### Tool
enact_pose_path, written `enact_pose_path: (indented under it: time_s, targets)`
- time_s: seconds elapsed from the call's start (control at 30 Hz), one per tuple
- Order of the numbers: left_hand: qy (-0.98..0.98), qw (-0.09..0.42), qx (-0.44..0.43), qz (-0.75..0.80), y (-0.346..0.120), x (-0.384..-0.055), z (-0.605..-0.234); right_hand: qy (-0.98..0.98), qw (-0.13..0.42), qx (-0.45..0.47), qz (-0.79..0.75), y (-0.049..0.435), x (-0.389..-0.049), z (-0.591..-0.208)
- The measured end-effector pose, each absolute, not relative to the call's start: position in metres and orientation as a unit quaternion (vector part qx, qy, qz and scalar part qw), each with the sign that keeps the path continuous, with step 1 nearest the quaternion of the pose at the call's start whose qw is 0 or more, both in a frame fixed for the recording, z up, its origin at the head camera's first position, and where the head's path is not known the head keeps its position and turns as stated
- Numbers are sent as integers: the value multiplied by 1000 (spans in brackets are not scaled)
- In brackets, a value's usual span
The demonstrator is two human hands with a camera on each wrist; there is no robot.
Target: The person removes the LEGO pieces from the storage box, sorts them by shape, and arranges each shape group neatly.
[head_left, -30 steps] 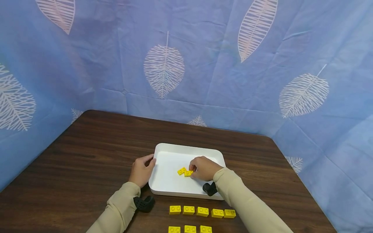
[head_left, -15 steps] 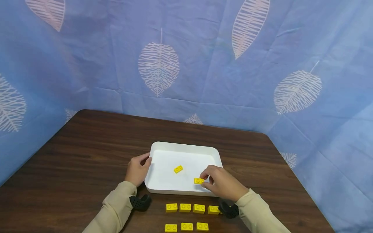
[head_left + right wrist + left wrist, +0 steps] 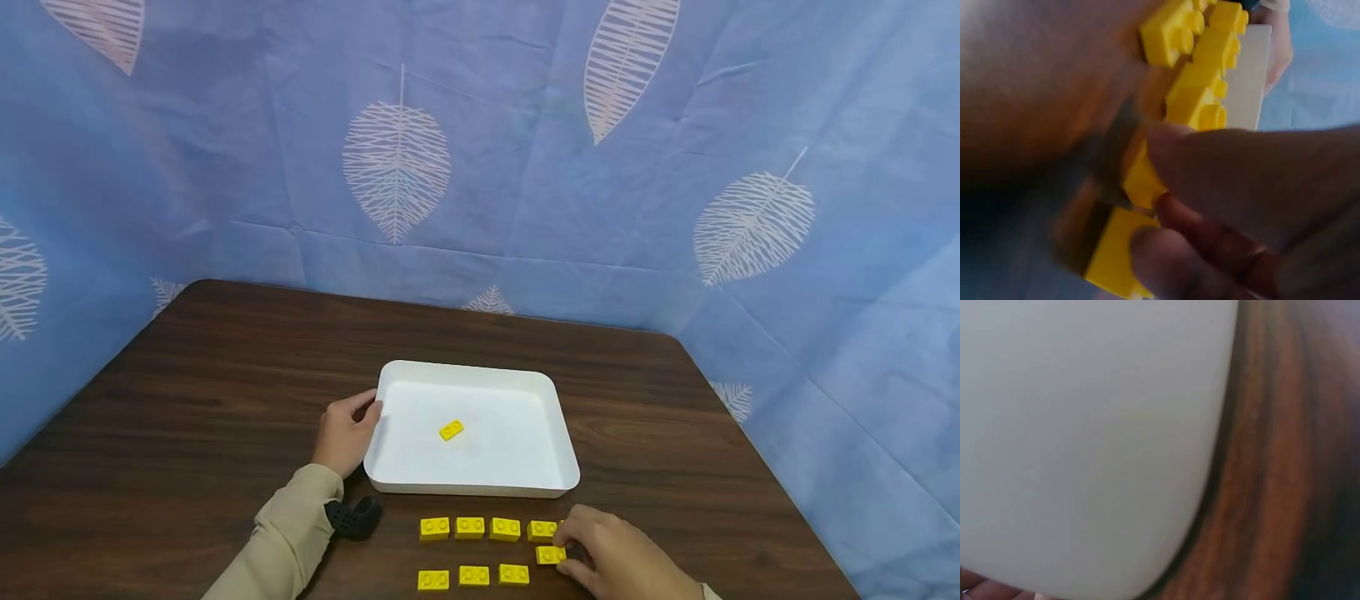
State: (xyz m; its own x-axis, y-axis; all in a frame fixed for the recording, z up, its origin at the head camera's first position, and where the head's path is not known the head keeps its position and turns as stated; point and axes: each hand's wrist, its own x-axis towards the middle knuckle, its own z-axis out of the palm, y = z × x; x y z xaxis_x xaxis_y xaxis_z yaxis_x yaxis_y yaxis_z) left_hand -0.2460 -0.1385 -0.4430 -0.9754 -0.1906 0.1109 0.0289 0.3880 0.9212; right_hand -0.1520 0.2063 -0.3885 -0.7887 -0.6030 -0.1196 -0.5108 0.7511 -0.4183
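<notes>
My left hand (image 3: 347, 437) holds the left edge of a white tray (image 3: 471, 490), its thumb and fingers at the wall. One yellow toy brick (image 3: 452, 430) with two studs lies inside the tray. My right hand (image 3: 626, 557) pinches another yellow brick (image 3: 551, 556) between thumb and fingers, in front of the tray. That held brick (image 3: 1142, 180) is partly covered by the thumb in the right wrist view. Close beside the hand is the right end of a row of yellow bricks (image 3: 506, 529). The left wrist view is mostly the blurred tray (image 3: 1097, 444).
A second, shorter row of three yellow bricks (image 3: 474, 576) lies nearer the table's front edge. Everything stands on a dark wooden table (image 3: 247, 358). A blue curtain with white leaf prints (image 3: 480, 208) hangs behind and to the right.
My right hand has taken a brick out of the tray and brought it toward me, to the gap between the two rows. The left hand has stayed at the tray.
</notes>
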Motion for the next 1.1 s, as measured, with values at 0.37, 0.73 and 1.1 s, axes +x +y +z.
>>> enact_pose_path:
  time_s: [0.37, 0.73, 1.1]
  targets:
    - [-831, 105, 54, -543, -139, -246, -443, 935, 184, -266, -147, 203, -147, -402]
    - [-831, 104, 57, -544, -139, -247, -443, 930, 143, -278, -195, 197, -153, -378]
    - [-832, 104, 56, -542, -138, -247, -445, 930, 38, -323, -172, 164, -215, -351]
